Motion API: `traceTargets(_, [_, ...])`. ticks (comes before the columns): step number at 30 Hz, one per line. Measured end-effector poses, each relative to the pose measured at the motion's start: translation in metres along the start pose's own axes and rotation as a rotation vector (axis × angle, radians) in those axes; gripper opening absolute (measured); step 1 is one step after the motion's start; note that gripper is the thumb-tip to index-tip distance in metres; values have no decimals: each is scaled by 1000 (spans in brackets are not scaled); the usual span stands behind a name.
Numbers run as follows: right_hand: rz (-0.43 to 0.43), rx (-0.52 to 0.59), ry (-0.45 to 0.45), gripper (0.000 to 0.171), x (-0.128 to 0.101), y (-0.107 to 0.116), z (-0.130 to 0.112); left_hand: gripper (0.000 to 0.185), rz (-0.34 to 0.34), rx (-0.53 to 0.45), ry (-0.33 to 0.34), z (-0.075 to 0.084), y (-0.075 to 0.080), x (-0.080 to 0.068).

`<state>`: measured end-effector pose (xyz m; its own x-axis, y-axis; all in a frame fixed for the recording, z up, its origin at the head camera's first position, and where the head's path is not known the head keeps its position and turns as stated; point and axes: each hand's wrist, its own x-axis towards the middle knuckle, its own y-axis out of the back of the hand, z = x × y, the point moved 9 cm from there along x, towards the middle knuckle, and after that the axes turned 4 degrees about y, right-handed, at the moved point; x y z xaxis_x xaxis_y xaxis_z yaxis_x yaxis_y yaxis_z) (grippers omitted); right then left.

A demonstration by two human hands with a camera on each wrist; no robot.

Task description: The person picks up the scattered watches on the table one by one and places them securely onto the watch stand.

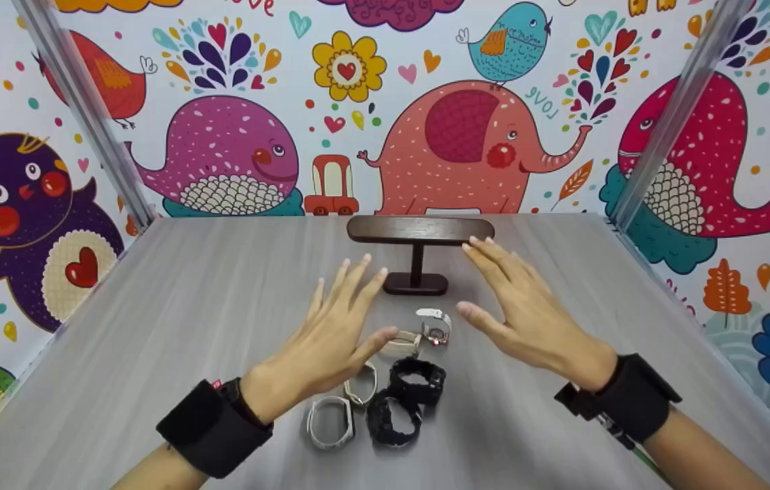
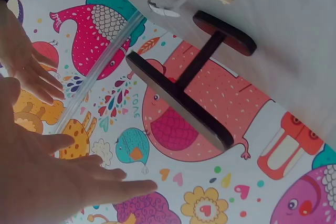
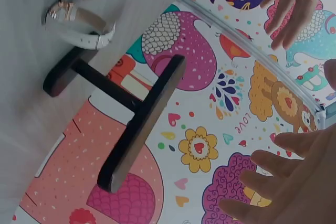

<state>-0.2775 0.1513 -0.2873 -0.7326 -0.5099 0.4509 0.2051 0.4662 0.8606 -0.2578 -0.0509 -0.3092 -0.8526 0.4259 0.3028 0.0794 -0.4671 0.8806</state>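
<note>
A dark wooden T-shaped stand point(image 1: 420, 230) stands upright on the table, its bar bare. My left hand point(image 1: 330, 327) hovers left of the stand, fingers straight and spread, over the watches. Opposite it, my right hand point(image 1: 527, 306) is held with fingers extended, its fingertips overlapping the bar's right end in the head view. Both hands hold nothing. Between and below them lie a white-strapped watch point(image 1: 435, 327), a beige-strapped watch point(image 1: 404, 343) partly behind my left thumb, a cream watch point(image 1: 362, 385), a white watch point(image 1: 330, 423) and two black watches point(image 1: 419, 378), point(image 1: 393, 420).
The grey table point(image 1: 221, 286) meets brightly printed wall panels point(image 1: 350, 136) at the back and sides. Metal posts point(image 1: 85, 116) rise at the two back corners. Each wrist wears a black band point(image 1: 216, 427).
</note>
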Motion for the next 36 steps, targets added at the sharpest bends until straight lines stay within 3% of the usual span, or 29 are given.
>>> traceTargets(7, [-25,94,-10,77,-17,-26,-5,74,-37,-25,-18,4,-17,-8])
traceTargets(16, [-51,127,-44,77,-32,-57,1,71,-69,-68,-5,-1,-35,-12])
traceTargets(26, [-126,191,-93,78,-39,-81,5,71,-207,-116,48,-9,-69,-17])
traceTargets(36, [-204,221,-114,80,-48,-106,8,70,-284,-129,63,-16,-98,-22])
